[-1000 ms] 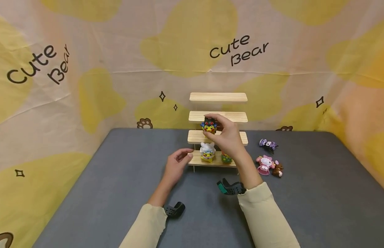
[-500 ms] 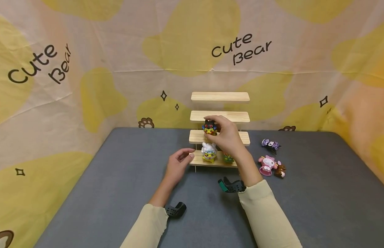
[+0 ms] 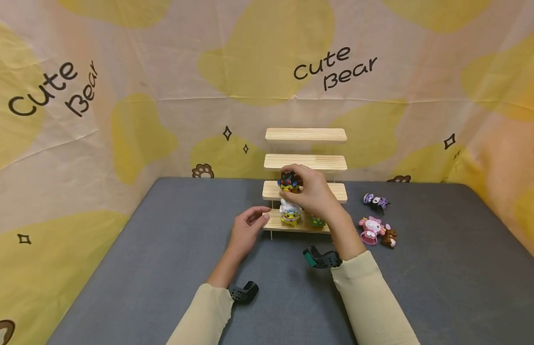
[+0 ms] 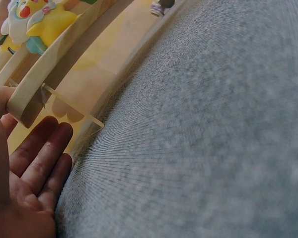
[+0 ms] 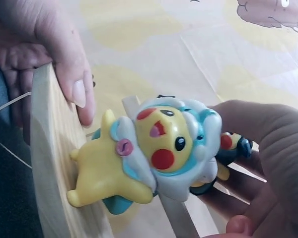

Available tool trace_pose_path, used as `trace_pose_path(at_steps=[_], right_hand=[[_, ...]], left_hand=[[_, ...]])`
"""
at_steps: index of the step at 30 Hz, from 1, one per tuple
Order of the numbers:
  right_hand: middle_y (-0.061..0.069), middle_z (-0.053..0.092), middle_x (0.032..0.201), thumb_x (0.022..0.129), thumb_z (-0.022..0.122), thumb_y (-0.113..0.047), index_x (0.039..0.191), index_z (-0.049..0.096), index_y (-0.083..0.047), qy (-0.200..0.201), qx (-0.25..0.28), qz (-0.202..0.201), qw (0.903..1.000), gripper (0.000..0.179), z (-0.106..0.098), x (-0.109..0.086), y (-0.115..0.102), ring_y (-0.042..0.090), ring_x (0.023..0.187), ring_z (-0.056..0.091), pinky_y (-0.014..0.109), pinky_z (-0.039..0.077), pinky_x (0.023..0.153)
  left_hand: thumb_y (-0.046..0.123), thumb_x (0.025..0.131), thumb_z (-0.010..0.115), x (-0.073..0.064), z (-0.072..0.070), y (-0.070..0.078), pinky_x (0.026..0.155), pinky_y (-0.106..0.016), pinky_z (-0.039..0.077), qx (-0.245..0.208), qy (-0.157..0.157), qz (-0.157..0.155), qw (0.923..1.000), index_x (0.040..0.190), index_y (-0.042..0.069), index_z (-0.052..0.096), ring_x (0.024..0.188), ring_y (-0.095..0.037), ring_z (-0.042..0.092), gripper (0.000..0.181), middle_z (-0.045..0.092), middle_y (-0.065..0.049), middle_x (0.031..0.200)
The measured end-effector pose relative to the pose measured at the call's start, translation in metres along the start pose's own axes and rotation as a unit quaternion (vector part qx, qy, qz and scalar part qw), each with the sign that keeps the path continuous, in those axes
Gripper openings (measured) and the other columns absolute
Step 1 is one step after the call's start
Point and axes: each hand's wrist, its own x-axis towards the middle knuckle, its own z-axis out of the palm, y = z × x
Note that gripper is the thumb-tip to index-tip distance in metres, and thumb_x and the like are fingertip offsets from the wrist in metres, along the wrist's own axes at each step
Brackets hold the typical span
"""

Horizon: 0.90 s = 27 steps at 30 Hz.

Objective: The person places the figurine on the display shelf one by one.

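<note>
My right hand [image 3: 313, 192] holds a small yellow Pikachu figurine in a dark hat [image 3: 287, 182] between thumb and fingers, at the left part of the second-lowest board. Whether its base touches the board is hidden. Below it, a white-hooded Pikachu figurine [image 3: 290, 216] stands on the lowest board of a tiered wooden display shelf [image 3: 275, 222]. To its right is a green-clad figurine [image 3: 317, 221], partly behind my right wrist. My left hand [image 3: 246, 231] grips the left end of that lowest board, thumb side on top and other fingers underneath, as the left wrist view shows.
Right of the shelf on the grey table [image 3: 443, 268] lie a purple and black figurine [image 3: 376, 201], a pink one [image 3: 372, 230] and a brown one [image 3: 389, 236]. The two upper boards [image 3: 306, 134] rise behind my right hand. A patterned cloth hangs at the back.
My right hand has lowered the dark-hatted figurine slightly and shifted it a little left toward the second-lowest board. The left hand has stayed at the shelf's end.
</note>
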Motion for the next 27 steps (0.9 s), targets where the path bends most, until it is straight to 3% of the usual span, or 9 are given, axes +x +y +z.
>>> trace_pose_path(at_steps=[9, 14, 27], right_hand=[[0.010, 0.067, 0.126, 0.090, 0.076, -0.017, 0.135, 0.062, -0.010, -0.025, -0.024, 0.005, 0.9994, 0.047, -0.008, -0.003, -0.003, 0.025, 0.108, 0.066, 0.046, 0.055, 0.094], [0.011, 0.064, 0.135, 0.089, 0.078, -0.018, 0.140, 0.059, -0.008, -0.041, -0.031, 0.006, 0.9987, 0.055, -0.015, -0.005, -0.006, 0.029, 0.117, 0.064, 0.050, 0.051, 0.101], [0.011, 0.069, 0.126, 0.085, 0.082, -0.013, 0.134, 0.064, -0.010, -0.038, -0.039, 0.004, 0.9985, 0.052, -0.025, -0.009, -0.002, 0.030, 0.108, 0.068, 0.048, 0.054, 0.096]], left_hand=[[0.016, 0.096, 0.069, 0.000, -0.001, 0.001, 0.083, -0.019, 0.050, 0.008, 0.002, 0.002, 1.0000, 0.114, 0.006, 0.073, 0.101, -0.006, 0.065, 0.021, 0.073, -0.013, 0.118], [0.016, 0.096, 0.069, 0.000, -0.001, 0.000, 0.082, -0.019, 0.050, 0.010, 0.001, 0.002, 0.9999, 0.114, 0.005, 0.073, 0.100, -0.007, 0.064, 0.021, 0.073, -0.014, 0.117], [0.016, 0.096, 0.069, 0.000, -0.001, -0.001, 0.082, -0.019, 0.050, 0.009, 0.000, 0.004, 1.0000, 0.114, 0.005, 0.073, 0.100, -0.006, 0.065, 0.021, 0.073, -0.013, 0.117]])
